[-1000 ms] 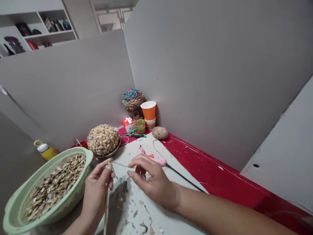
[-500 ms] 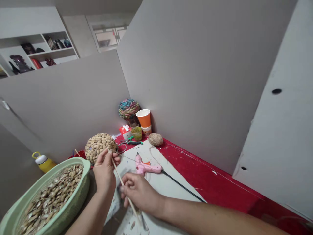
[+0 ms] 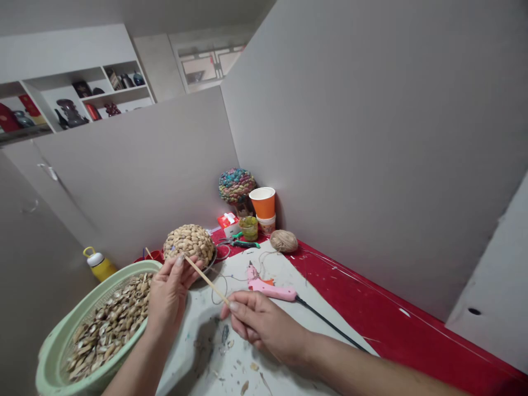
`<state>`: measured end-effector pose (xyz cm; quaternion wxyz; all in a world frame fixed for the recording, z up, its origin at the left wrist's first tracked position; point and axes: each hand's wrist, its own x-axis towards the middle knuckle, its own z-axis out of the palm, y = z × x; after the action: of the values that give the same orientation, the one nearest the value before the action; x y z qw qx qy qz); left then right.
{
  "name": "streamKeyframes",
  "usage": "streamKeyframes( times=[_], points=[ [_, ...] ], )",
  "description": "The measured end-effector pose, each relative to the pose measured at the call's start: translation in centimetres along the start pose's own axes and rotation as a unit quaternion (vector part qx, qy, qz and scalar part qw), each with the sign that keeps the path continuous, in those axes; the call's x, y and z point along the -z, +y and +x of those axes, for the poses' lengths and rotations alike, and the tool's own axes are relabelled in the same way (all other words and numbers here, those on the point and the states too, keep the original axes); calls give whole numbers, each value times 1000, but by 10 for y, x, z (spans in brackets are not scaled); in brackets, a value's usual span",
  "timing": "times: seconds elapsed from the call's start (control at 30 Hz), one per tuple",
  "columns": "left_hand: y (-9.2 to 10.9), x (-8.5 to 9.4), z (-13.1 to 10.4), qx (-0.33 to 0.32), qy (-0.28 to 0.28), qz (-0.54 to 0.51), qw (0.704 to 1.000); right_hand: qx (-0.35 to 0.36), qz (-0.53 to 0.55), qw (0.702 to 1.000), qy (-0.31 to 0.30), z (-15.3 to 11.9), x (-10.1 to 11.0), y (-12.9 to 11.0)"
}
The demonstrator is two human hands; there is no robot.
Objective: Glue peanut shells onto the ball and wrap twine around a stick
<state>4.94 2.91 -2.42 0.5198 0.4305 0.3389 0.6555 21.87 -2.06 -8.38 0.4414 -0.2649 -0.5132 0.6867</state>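
Observation:
A thin pale wooden stick (image 3: 207, 280) slants between my hands above the paper sheet. My left hand (image 3: 168, 294) pinches its upper end between thumb and fingers. Lower down, my right hand (image 3: 264, 322) grips the same stick; the part beyond those fingers is hidden. Just behind my left fingertips sits a dome covered in peanut shells (image 3: 190, 241). Thin twine (image 3: 226, 286) loops over the sheet near the stick. A pink glue gun (image 3: 268, 287) lies on its side beyond my right hand, its black cord running to the right.
A green basket (image 3: 46, 357) of peanut shells stands at the left, beside a yellow bottle (image 3: 101, 268). Pliers (image 3: 244, 243), a twine ball (image 3: 284, 241), orange paper cups (image 3: 263, 205) and a colourful woven ball (image 3: 236, 185) stand near the corner. Grey panels (image 3: 157, 159) enclose the red-covered table (image 3: 350, 289).
The view has turned left, shifting things rightward. The stick lies flatter, and its lower length, which stuck out past my right hand, no longer shows. My hands are farther apart.

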Motion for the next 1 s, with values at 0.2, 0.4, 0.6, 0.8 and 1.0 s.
streamKeyframes(
  times=[0.2, 0.4, 0.6, 0.8, 1.0],
  points=[
    [4, 17, -8, -40, -44, 49, 997, -64, 68, 992, -81, -3, 6, -9],
    [4, 32, -7, -80, -50, 98, 991, -15, 7, 994, -104, 0, 15, -3],
    [18, 34, -16, -100, -69, 192, 974, 54, -74, 995, -38, 3, 18, 2],
    [26, 32, -20, -229, -44, 301, 925, 85, -145, 986, -1, 4, 19, 7],
    [20, 34, -20, -157, -95, 242, 953, 102, -157, 982, 10, 4, 19, 9]
  ],
)
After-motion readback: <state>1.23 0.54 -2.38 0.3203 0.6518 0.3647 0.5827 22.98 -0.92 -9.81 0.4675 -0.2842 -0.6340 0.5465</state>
